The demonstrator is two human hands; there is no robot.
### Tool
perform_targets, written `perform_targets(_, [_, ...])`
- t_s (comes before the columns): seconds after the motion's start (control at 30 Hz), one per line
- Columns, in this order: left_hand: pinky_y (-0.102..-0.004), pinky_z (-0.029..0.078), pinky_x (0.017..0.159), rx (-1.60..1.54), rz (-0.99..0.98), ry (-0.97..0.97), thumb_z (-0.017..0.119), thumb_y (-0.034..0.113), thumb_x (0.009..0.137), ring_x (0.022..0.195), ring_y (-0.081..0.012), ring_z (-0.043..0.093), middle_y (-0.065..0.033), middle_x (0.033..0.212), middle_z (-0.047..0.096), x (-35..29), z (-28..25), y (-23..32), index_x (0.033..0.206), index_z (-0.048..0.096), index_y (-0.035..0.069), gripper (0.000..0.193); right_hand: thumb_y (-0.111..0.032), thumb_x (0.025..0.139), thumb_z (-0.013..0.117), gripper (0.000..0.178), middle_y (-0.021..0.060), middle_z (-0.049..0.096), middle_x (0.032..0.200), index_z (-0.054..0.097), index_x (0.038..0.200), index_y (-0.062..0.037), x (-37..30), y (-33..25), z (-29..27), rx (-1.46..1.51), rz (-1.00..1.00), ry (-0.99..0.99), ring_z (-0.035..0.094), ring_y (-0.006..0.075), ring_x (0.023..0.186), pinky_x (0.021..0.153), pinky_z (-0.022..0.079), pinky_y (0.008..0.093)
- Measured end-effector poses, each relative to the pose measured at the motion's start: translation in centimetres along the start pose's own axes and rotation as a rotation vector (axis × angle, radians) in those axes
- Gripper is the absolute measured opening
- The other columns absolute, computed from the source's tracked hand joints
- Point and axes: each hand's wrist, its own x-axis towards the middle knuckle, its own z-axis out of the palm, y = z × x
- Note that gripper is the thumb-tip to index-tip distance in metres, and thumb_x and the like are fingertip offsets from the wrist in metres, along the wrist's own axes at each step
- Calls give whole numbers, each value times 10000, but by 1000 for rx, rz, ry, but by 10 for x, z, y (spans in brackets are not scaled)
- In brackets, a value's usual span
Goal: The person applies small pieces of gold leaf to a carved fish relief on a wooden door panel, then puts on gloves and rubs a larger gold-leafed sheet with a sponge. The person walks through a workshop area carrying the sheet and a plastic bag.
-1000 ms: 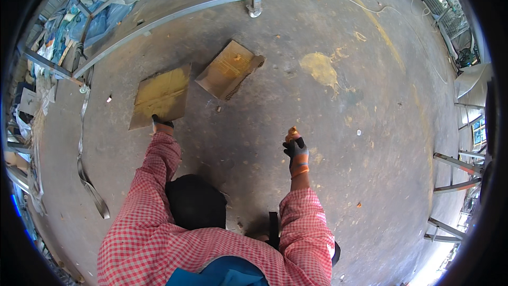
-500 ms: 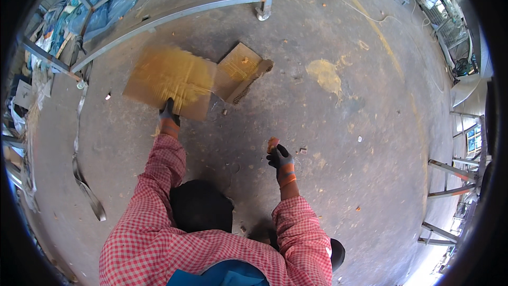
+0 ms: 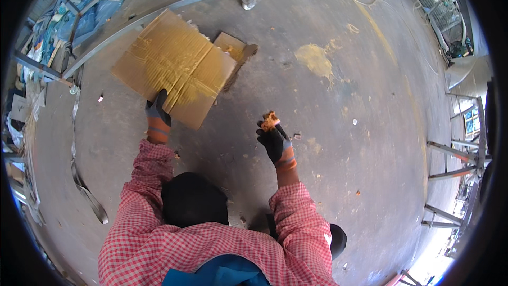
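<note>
My left hand (image 3: 159, 112), in a dark glove with an orange cuff, grips the near edge of a flat brown cardboard sheet (image 3: 174, 63) with a yellowish stain. The sheet is tilted, and its far right part covers some of a smaller cardboard piece (image 3: 231, 44) with a torn corrugated edge, lying on the floor. In my right hand (image 3: 273, 140), gloved likewise, is a small crumpled orange-brown scrap (image 3: 270, 121), pinched at the fingertips. What the scrap is made of I cannot make out.
A metal frame on casters (image 3: 159, 17) stands beyond the cardboard. Bundled plastic sheeting (image 3: 98, 18) lies at the far left. A grey strap (image 3: 79, 175) lies on the floor at left. Small debris and a yellow stain (image 3: 315, 61) mark the concrete. Metal stands (image 3: 450, 151) line the right.
The cardboard sheet has turned and swung over more of the smaller piece. My right hand has moved slightly forward, lifting the scrap into fuller view. The whole view has shifted a little.
</note>
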Motion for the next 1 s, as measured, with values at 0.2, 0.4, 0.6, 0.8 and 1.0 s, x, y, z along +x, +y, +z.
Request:
perform_targets(0.2, [-378,582,909,211,24,-248,698,46,939,1065,-242,667,-95,1214,665,-17,9,-11,1308,595,6,384,-121,1038,554,344,103,701,1159,571,1363,-9,4,-13,-15,-993,-566,53,697,188,1052,857,594,335])
perform_targets(0.4, [-358,565,843,26,-183,-423,714,89,948,1008,-208,669,-65,1142,680,-26,68,-10,1246,640,13,316,-4,950,617,348,92,709,1130,608,1298,-17,10,-54,-53,81,-107,346,687,180,935,799,578,316])
perform_targets(0.6, [-336,548,876,138,-185,-603,724,127,936,1019,-191,666,-70,1158,690,-27,118,-3,1283,627,-5,384,-143,1019,579,407,123,682,1246,538,1407,-28,-4,-142,-71,105,-253,244,671,214,1019,832,552,336])
perform_targets(0.8, [-355,561,858,235,-300,-602,655,135,964,978,-204,681,-62,1098,699,-47,162,26,1260,642,19,318,-226,1042,575,414,108,660,1338,559,1422,-63,-55,-193,-50,220,-306,271,663,198,1122,902,543,318])
perform_targets(1.0, [-455,481,1057,-98,-862,-575,573,259,1017,1217,-337,603,-165,1360,614,-165,153,25,1364,554,34,413,-201,1000,643,224,-26,674,1012,685,1179,-73,-90,-214,-57,240,-261,511,589,76,861,752,475,234])
